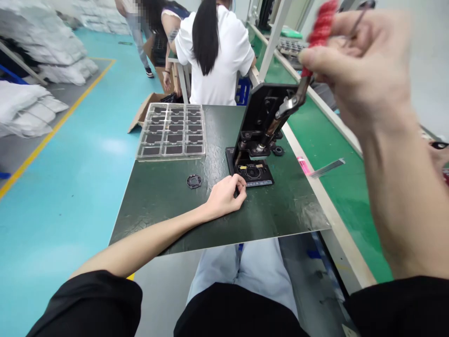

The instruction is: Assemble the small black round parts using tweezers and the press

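My right hand [365, 65] is raised at the upper right, slightly blurred, wrapped round the red lever handle [321, 30] of a black hand press [261, 117]. A thin dark rod [358, 19] shows by its fingers; I cannot tell what it is. The press head stands above its base, where a round black part [253, 172] sits in the fixture. My left hand [227, 195] rests on the dark green tabletop [157, 206] at the base's front left corner, fingers curled in a pinch; anything inside is hidden. Left of it lies a loose round black part [194, 181].
A clear compartment tray [171, 131] with dark pieces stands at the table's back left. A small black ring [278, 150] lies beside the press. The green conveyor [336, 182] runs along the right. A person in white [217, 51] sits ahead, others beyond.
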The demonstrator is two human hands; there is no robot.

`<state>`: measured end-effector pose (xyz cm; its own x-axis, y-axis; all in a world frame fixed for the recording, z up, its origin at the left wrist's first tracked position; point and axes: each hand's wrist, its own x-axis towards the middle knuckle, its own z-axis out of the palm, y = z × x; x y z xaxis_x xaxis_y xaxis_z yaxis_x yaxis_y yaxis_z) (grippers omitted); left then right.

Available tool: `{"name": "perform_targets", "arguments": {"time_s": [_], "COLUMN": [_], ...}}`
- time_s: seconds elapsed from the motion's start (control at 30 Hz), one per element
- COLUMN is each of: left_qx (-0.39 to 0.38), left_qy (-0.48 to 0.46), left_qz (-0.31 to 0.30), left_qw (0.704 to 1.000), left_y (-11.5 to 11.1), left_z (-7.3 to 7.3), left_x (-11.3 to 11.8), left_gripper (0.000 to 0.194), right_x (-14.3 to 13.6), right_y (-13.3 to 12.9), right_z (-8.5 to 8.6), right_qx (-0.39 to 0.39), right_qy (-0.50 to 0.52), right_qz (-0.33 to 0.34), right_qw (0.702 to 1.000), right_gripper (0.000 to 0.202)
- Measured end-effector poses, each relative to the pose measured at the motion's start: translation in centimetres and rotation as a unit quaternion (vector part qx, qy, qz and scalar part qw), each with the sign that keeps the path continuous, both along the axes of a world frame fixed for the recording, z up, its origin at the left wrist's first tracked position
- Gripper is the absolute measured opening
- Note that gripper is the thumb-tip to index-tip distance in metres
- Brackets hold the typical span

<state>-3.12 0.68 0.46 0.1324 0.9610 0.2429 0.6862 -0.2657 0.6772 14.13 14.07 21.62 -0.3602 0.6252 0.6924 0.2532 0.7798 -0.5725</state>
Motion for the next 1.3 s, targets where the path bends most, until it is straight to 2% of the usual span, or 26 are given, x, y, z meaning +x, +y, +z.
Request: {"name": "perform_targets", "arguments": {"time_s": [0.07, 0.13, 0.2, 0.27, 0.37, 0.47, 0.6, 0.67, 0.77, 0.83, 0.97, 1.03, 1.1, 1.17, 1.2, 1.23, 1.3], "left_qx": [0.001, 0.002, 0.004, 0.006, 0.009, 0.012, 0.007, 0.005, 0.012, 0.018, 0.016, 0.011, 0.008, 0.008, 0.009, 0.010, 0.012], "left_qy": [0.004, 0.012, 0.015, 0.016, 0.015, 0.016, 0.013, 0.009, 0.008, 0.009, 0.013, 0.015, 0.017, 0.017, 0.017, 0.016, 0.013], "left_qz": [0.003, 0.003, 0.004, 0.004, 0.002, 0.000, -0.001, 0.000, 0.000, -0.001, -0.002, 0.000, 0.001, 0.002, 0.002, 0.002, 0.003], "left_qw": [1.000, 1.000, 1.000, 1.000, 1.000, 1.000, 1.000, 1.000, 1.000, 1.000, 1.000, 1.000, 1.000, 1.000, 1.000, 1.000, 1.000], "left_y": [0.0, 0.0, 0.0, -0.1, 0.0, 0.0, 0.0, -0.1, -0.1, -0.1, -0.2, -0.2, -0.3, -0.3, -0.3, -0.3, -0.3], "left_z": [0.0, 0.0, 0.0, -0.1, -0.1, -0.2, -0.3, -0.3, -0.3, -0.4, -0.4, -0.4, -0.4, -0.4, -0.5, -0.5, -0.5], "left_x": [0.0, 0.0, 0.0, 0.0, 0.0, 0.0, 0.0, 0.0, 0.0, -0.1, -0.1, -0.1, 0.0, 0.0, 0.0, 0.0, 0.0], "left_gripper": [0.006, 0.006, 0.007, 0.007, 0.006, 0.006, 0.005, 0.005, 0.005, 0.005, 0.006, 0.005, 0.005, 0.005, 0.004, 0.004, 0.003], "right_x": [-0.2, -0.6, -1.0, -1.2, -1.0, -0.6, -0.4, -0.3, 0.3, 0.6, -0.4, -1.2, -1.6, -1.3, -0.8, -0.2, 1.3], "right_y": [-2.7, -4.3, -4.7, -4.4, -3.9, -3.7, -3.1, -3.0, -3.4, -3.8, -2.4, -0.3, 1.9, 3.0, 3.0, 2.5, 0.4], "right_z": [-2.4, -4.8, -6.5, -7.4, -8.3, -10.0, -12.9, -13.5, -12.8, -11.0, -5.1, -2.0, 0.0, 0.3, -0.2, -1.1, -4.0], "right_qx": [0.088, 0.159, 0.193, 0.211, 0.226, 0.237, 0.166, 0.139, 0.132, 0.162, 0.187, 0.137, 0.047, 0.004, 0.014, 0.038, 0.084], "right_qy": [0.031, 0.070, 0.101, 0.117, 0.106, 0.087, 0.087, 0.076, 0.046, 0.038, 0.098, 0.082, 0.020, 0.029, 0.068, 0.108, 0.140], "right_qz": [-0.052, -0.092, -0.107, -0.115, -0.148, -0.171, -0.199, -0.223, -0.221, -0.195, -0.143, -0.110, -0.091, -0.116, -0.141, -0.169, -0.208], "right_qw": [0.994, 0.980, 0.970, 0.964, 0.957, 0.952, 0.962, 0.962, 0.965, 0.967, 0.967, 0.981, 0.995, 0.993, 0.988, 0.979, 0.964], "right_gripper": [0.014, 0.014, 0.016, 0.014, 0.013, 0.015, 0.025, 0.029, 0.031, 0.032, 0.029, 0.038, 0.048, 0.052, 0.052, 0.050, 0.045]}}
